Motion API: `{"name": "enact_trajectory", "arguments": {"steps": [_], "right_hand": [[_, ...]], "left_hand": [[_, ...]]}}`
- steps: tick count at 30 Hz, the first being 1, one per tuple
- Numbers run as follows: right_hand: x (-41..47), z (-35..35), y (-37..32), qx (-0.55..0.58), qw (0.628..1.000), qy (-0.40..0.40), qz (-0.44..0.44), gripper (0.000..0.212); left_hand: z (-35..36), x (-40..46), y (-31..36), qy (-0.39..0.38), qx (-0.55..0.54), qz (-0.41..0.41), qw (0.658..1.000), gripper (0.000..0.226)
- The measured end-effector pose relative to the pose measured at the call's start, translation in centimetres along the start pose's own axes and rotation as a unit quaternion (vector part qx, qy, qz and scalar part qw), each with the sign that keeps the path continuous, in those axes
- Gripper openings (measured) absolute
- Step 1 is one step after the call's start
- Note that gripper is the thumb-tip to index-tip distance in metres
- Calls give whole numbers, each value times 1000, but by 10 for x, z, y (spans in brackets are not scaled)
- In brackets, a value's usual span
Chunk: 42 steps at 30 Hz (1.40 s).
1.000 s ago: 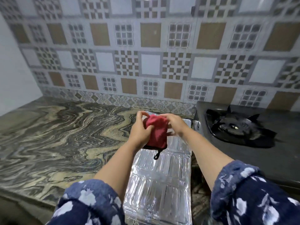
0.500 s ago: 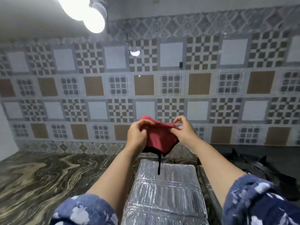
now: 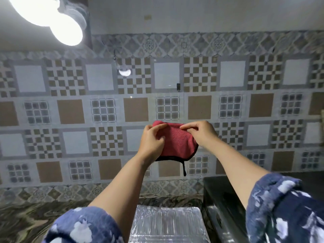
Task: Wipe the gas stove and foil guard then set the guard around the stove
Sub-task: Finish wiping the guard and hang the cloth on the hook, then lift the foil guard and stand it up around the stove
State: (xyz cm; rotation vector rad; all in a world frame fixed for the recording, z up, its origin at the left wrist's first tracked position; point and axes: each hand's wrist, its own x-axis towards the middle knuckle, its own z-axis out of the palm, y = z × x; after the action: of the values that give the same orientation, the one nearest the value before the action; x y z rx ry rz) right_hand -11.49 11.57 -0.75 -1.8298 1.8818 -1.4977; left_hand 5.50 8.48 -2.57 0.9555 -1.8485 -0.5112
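A red cloth (image 3: 177, 142) with a black hem and a dangling black loop is held up in front of the tiled wall. My left hand (image 3: 152, 139) grips its left edge and my right hand (image 3: 199, 133) pinches its top right edge. The folded foil guard (image 3: 168, 223) lies flat on the counter below my arms, at the bottom middle. The black gas stove (image 3: 222, 193) shows only its left corner at the bottom right, partly hidden by my right sleeve.
The marbled stone counter (image 3: 35, 216) stretches to the left of the foil guard. A patterned tiled wall (image 3: 87, 111) fills the background. Bright lamps (image 3: 57, 23) hang at the top left.
The view has tilted upward, so the stove burner has left the frame. Both hands have raised the red cloth higher and spread it wider between them.
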Motion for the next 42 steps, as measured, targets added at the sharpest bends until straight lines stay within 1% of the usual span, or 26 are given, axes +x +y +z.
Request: {"name": "enact_trajectory", "arguments": {"steps": [4,7,9,11,15,17,18,19,21,23,26,29,31,32,34,36,39,40,42], "right_hand": [[35,-8,11,-58,997,28,-35,30],[70,-9,20,-90,993,43,-65,34],[95,-5,24,-112,989,46,-79,39],[118,-1,25,-139,985,48,-87,43],[167,3,24,-130,985,31,-108,53],[195,7,28,-146,981,44,-118,53],[207,9,31,-182,975,54,-118,54],[214,10,33,-241,962,61,-115,57],[222,10,41,-344,925,89,-136,64],[224,9,48,-363,912,111,-157,69],[225,9,50,-361,912,121,-154,73],[219,11,50,-354,921,100,-127,74],[207,11,55,-351,929,66,-96,72],[200,12,57,-343,935,51,-78,70],[185,17,58,-324,945,25,-42,66],[172,22,54,-331,944,4,-22,63],[146,28,53,-345,938,-31,3,64],[135,30,54,-344,938,-36,7,63],[112,36,57,-338,940,-41,4,63]], "left_hand": [[16,38,-2,-12,42,25,999,50],[27,71,-1,-20,96,49,994,55],[34,95,2,-25,150,63,986,63],[40,118,6,-29,181,75,980,71],[52,167,12,-14,213,99,972,81],[56,192,13,-11,244,102,964,86],[58,204,12,-14,257,102,961,87],[59,214,11,-18,268,103,958,87],[59,231,6,-23,290,102,951,87],[63,242,-4,-17,301,107,947,89],[75,244,-16,-11,291,116,950,93],[80,234,-21,-30,280,96,955,92],[84,219,-23,-50,253,77,963,83],[85,211,-25,-55,221,62,972,77],[85,193,-32,-50,146,23,988,64],[81,176,-37,-30,116,7,993,59],[71,151,-39,-13,143,11,990,68],[68,141,-39,-20,154,5,988,68],[64,119,-41,-49,177,-24,983,63]]}}
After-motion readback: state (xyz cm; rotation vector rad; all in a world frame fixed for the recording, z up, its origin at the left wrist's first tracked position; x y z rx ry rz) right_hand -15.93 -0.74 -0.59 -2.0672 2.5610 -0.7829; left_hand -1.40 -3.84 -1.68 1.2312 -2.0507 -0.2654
